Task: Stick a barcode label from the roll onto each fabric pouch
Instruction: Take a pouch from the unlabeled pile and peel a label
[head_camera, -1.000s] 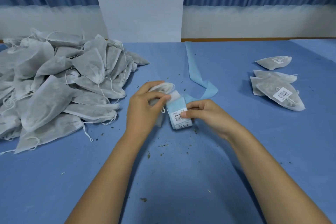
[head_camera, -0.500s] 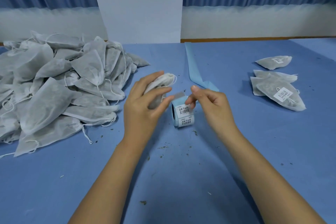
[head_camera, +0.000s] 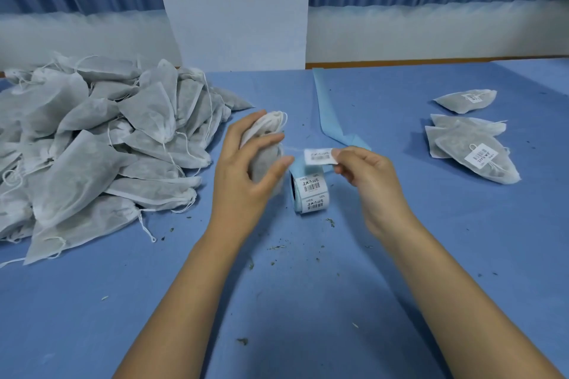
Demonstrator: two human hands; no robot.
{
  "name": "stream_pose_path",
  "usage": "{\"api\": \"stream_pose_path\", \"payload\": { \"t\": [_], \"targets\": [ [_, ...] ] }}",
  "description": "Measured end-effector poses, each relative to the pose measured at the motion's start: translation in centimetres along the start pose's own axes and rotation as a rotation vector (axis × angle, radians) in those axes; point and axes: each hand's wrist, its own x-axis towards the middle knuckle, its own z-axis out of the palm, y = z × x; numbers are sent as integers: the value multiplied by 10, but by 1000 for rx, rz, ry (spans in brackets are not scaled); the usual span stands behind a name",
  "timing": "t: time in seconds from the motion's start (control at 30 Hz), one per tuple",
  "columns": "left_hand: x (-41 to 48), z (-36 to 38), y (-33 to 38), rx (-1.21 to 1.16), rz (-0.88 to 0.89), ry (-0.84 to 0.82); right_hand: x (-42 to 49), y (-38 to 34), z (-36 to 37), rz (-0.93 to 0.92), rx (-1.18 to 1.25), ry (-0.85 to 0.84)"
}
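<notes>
Left hand (head_camera: 243, 181) is wrapped around one fabric pouch (head_camera: 268, 126), thumb and fingers curled on it, and holds it upright just above the table (head_camera: 308, 301), drawstring end up. Right hand (head_camera: 372, 175) pinches a single barcode label (head_camera: 318, 156) by its right edge between thumb and fingertips. The label is off the roll, in the air, print side towards the camera, slightly blurred. It sits just beside the held pouch without touching it; there is a small gap between the label edge and the left thumb. The label roll (head_camera: 311, 194) lies on its side on the table between the two hands, directly under the pinched label, with two printed labels visible on its face. A blue backing strip (head_camera: 326, 114) trails from the roll towards the far edge of the table. A big pile of unlabelled pouches (head_camera: 92, 144) is on the left, strings loose. On the right is a small stack of pouches (head_camera: 455, 148) with a label on the top one, and one more labelled pouch (head_camera: 452, 101) lies behind it, well apart from the hands. Dark crumbs (head_camera: 277, 247) are scattered on the blue cloth near the roll.
</notes>
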Motion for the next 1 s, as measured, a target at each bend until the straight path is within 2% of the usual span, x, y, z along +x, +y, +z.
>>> {"api": "stream_pose_path", "payload": {
  "t": [0.1, 0.27, 0.4, 0.5, 0.77, 0.87, 1.0],
  "targets": [
    [1, 0, -1, -91, -145, 14, 1, -6, -3, -91, 43, 96],
    [0, 4, 4, -188, -225, -12, -10, -9, 7, -312, 55, 6],
    [1, 3, -1, -221, -298, 72, -8, -11, 2, -367, 308, 53],
    [3, 2, -6, -284, -399, 147, -6, -12, -1, -380, 409, 8],
    [3, 3, 0, -485, -489, 216, -14, -5, 13, -319, -2, -306],
    [3, 1, -1, -444, -529, 209, -16, -2, 14, -296, -150, -386],
    [3, -2, -3, -435, -551, 246, -18, 0, 15, -298, -222, -455]
  ]
}}
